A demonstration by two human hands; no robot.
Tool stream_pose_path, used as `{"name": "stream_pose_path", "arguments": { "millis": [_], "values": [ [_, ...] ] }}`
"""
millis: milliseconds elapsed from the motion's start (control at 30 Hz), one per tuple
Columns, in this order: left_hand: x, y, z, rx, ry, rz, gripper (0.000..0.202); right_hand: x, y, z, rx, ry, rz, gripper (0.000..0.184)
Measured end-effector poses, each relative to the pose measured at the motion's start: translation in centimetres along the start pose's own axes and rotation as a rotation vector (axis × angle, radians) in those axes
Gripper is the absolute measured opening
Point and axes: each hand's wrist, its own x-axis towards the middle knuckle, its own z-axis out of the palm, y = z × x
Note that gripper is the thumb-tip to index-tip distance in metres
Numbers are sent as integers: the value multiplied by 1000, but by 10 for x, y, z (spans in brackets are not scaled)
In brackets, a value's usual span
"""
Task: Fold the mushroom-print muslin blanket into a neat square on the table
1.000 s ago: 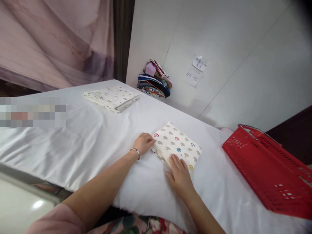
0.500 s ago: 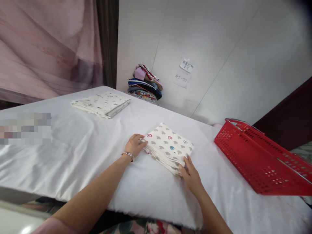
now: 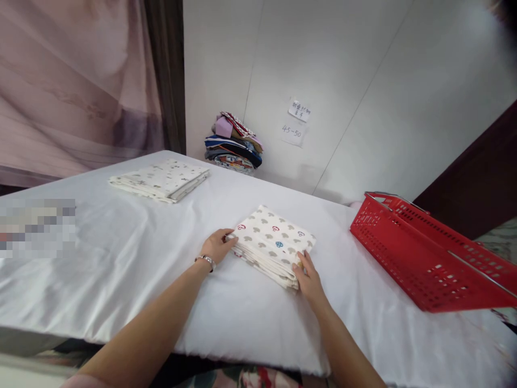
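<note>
A folded white cloth [image 3: 269,233] with a grey, red and blue mushroom-like print lies in several layers in front of me. At its left corner, my left hand [image 3: 217,247] has the edge between thumb and fingers; a bracelet circles that wrist. My right hand [image 3: 310,276] grips the near right corner, thumb on the side of the layers and fingers on top. Farther left rests a second folded cloth [image 3: 165,178], white with small dark figures, untouched by either hand.
White fabric covers the table [image 3: 153,237]. On the right stands a red perforated basket [image 3: 420,258] with metal handles. Against the wall is a pile of folded fabrics [image 3: 234,143]. Handwritten paper notes [image 3: 294,121] hang above, and a pink curtain [image 3: 76,81] is at the left.
My view has shifted slightly, so the things sit a little farther left in the picture. My right hand's fingers have moved slightly along the cloth's right corner, and its layers look more even.
</note>
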Motion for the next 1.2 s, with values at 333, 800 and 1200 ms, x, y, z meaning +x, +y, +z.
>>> {"name": "stream_pose_path", "arguments": {
  "millis": [333, 800, 1200],
  "values": [
    [-27, 27, 11, 3, -178, -1, 16, 35, 16, -25, -268, 55, -99, 48],
    [-33, 39, -4, 78, -130, 72, 13, 32, -45, 19, -782, -329, -275, 47],
    [-1, 40, 34, 324, -384, 305, 56, 44, -53, 5, -638, -491, -182, 50]
  ]
}}
